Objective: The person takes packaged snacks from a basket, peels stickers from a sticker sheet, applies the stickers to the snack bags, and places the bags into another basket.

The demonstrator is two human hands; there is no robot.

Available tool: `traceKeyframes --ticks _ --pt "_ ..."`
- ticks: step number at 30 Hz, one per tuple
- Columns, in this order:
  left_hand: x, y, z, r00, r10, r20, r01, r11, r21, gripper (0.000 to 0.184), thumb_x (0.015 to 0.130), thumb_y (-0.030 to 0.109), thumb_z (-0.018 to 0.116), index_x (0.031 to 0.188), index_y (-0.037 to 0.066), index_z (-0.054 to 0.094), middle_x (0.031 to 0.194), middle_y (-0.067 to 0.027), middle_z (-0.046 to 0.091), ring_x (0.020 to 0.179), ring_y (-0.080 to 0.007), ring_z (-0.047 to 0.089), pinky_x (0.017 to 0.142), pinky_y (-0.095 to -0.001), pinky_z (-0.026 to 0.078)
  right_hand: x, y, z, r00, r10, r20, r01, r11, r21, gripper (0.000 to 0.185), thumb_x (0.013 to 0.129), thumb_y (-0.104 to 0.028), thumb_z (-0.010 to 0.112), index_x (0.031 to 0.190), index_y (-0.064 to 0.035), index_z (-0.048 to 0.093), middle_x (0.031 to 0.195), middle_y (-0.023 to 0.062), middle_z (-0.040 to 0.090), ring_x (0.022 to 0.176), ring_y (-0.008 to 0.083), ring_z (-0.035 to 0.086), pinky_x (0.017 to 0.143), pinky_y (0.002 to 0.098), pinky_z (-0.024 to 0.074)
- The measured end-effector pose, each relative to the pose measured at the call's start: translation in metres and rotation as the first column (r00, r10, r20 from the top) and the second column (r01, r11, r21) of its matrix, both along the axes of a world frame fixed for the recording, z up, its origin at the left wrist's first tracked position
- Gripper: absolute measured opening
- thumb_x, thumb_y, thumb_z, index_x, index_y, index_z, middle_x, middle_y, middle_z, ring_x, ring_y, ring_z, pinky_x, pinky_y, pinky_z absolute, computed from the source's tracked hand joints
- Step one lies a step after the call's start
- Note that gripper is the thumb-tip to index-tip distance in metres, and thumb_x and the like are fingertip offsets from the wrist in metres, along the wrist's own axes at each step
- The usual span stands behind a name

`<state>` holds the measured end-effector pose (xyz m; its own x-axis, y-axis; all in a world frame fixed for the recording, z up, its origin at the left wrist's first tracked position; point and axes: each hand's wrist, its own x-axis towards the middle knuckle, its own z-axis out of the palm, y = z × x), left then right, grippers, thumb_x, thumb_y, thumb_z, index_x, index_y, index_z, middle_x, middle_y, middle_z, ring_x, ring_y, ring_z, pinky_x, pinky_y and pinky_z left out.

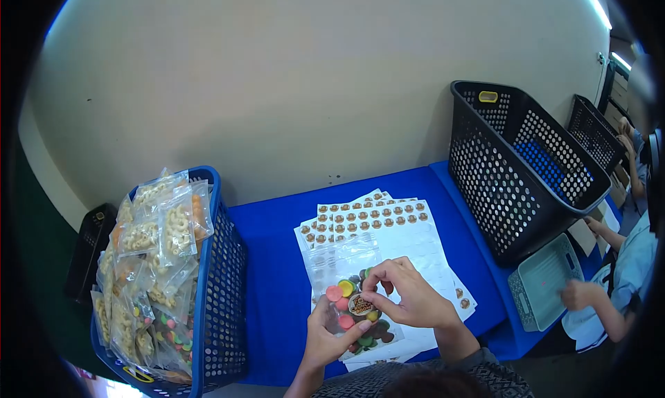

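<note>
One clear bag point(343, 259) of coloured round pieces point(334, 293) lies before the person, above the sheets of round stickers point(402, 239) on the blue surface point(270, 308); whether its whole back touches the paper, I cannot tell. The left hand point(332, 335) is clamped on the bag's lower left side, thumb laid across the front. The right hand point(413, 297) has thumb and forefinger drawn together at the upper right edge of a round label point(359, 306) on the bag's front.

The bag looks light, its film thin and slick, limp in the unfilled upper part and lumpier below. A side grip beside the pieces should serve best, since they give the fingers something to bear on; gentle pressure seems wise, as they could shift or break. The label looks thin and easily creased, best taken by its rim. A blue basket point(223, 315) of filled bags point(163, 239) stands to the left.
</note>
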<state>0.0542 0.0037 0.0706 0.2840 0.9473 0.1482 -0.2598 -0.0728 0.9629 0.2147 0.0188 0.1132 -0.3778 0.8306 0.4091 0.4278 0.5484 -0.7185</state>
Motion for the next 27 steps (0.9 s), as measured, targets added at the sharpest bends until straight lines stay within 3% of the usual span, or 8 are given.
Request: traceKeyframes --ticks 4,6,10,12,18,20,22,27 --pt "0.0 -0.006 0.006 0.999 -0.024 -0.029 0.026 0.998 0.056 0.046 0.066 0.006 0.066 0.102 -0.002 0.039 0.088 -0.0113 0.054 0.076 -0.0131 0.055 0.057 -0.0212 0.045 -0.001 -0.013 0.002 0.999 -0.037 0.001 0.037 0.999 0.034 0.016 0.076 -0.014 0.054 0.086 -0.0051 0.045 0.075 0.0043 0.053 0.07 0.0148 0.05 0.072 0.0273 0.0298" --pt "0.001 -0.013 0.011 0.999 -0.045 -0.026 0.044 0.997 -0.06 0.048 0.064 0.007 0.065 0.104 -0.002 0.039 0.096 -0.0116 0.05 0.089 -0.0158 0.05 0.076 -0.0287 0.041 -0.001 -0.019 -0.003 0.997 -0.075 0.006 0.074 0.995 0.061 0.016 0.074 -0.014 0.057 0.084 -0.0064 0.047 0.075 0.0022 0.053 0.07 0.0145 0.046 0.069 0.0264 0.0312" --pt "0.005 -0.018 0.004 0.996 -0.072 -0.056 0.072 0.997 -0.017 0.044 0.066 0.007 0.064 0.102 -0.002 0.04 0.095 -0.0111 0.051 0.087 -0.0154 0.051 0.075 -0.0283 0.041 -0.001 -0.036 -0.009 0.984 -0.176 0.007 0.175 0.98 0.099 0.016 0.071 -0.013 0.06 0.081 -0.0076 0.048 0.074 0.0005 0.053 0.068 0.0144 0.044 0.066 0.0255 0.0324" --pt "0.01 -0.02 -0.003 0.997 -0.065 -0.039 0.066 0.998 0.022 0.039 0.07 0.007 0.062 0.099 -0.004 0.04 0.089 -0.0118 0.053 0.08 -0.0148 0.054 0.067 -0.0249 0.045 0.002 -0.045 -0.011 0.979 -0.204 -0.004 0.203 0.975 0.085 0.017 0.071 -0.012 0.06 0.081 -0.0069 0.048 0.074 0.0008 0.053 0.066 0.0144 0.044 0.066 0.0254 0.0325" --pt "0.032 -0.027 -0.013 0.982 -0.176 -0.074 0.171 0.982 -0.075 0.034 0.072 0.007 0.06 0.098 -0.005 0.042 0.089 -0.0109 0.053 0.081 -0.0132 0.053 0.067 -0.0238 0.044 0.018 -0.072 -0.021 0.915 -0.401 -0.037 0.403 0.913 0.063 0.017 0.069 -0.011 0.061 0.08 -0.0063 0.049 0.071 0.0014 0.052 0.064 0.0149 0.046 0.065 0.0263 0.0329" --pt "0.04 -0.029 -0.022 0.963 -0.251 -0.099 0.242 0.966 -0.089 0.034 0.072 0.007 0.06 0.099 -0.005 0.042 0.089 -0.0104 0.053 0.08 -0.0127 0.053 0.066 -0.0235 0.044 0.028 -0.083 -0.024 0.918 -0.397 0.013 0.394 0.915 0.09 0.019 0.072 -0.018 0.058 0.083 -0.0049 0.049 0.072 0.0035 0.052 0.068 0.0148 0.05 0.068 0.027 0.0311" --pt "0.048 -0.03 -0.03 0.947 -0.29 -0.14 0.288 0.957 -0.032 0.035 0.071 0.001 0.058 0.102 -0.004 0.04 0.092 -0.0116 0.053 0.084 -0.0158 0.053 0.071 -0.0268 0.044 0.035 -0.09 -0.03 0.897 -0.442 -0.004 0.442 0.895 0.061 0.021 0.071 -0.019 0.059 0.083 -0.0055 0.05 0.071 0.003 0.051 0.067 0.0151 0.049 0.068 0.0269 0.031" --pt "0.067 -0.038 -0.039 0.904 -0.37 -0.215 0.367 0.929 -0.057 0.035 0.071 0.001 0.057 0.101 -0.005 0.04 0.091 -0.0121 0.053 0.084 -0.0168 0.053 0.073 -0.0277 0.044 0.05 -0.109 -0.043 0.828 -0.559 -0.051 0.561 0.827 0.045 0.027 0.065 -0.02 0.067 0.081 -0.0055 0.051 0.067 0.0029 0.051 0.063 0.0148 0.047 0.062 0.0265 0.0344"
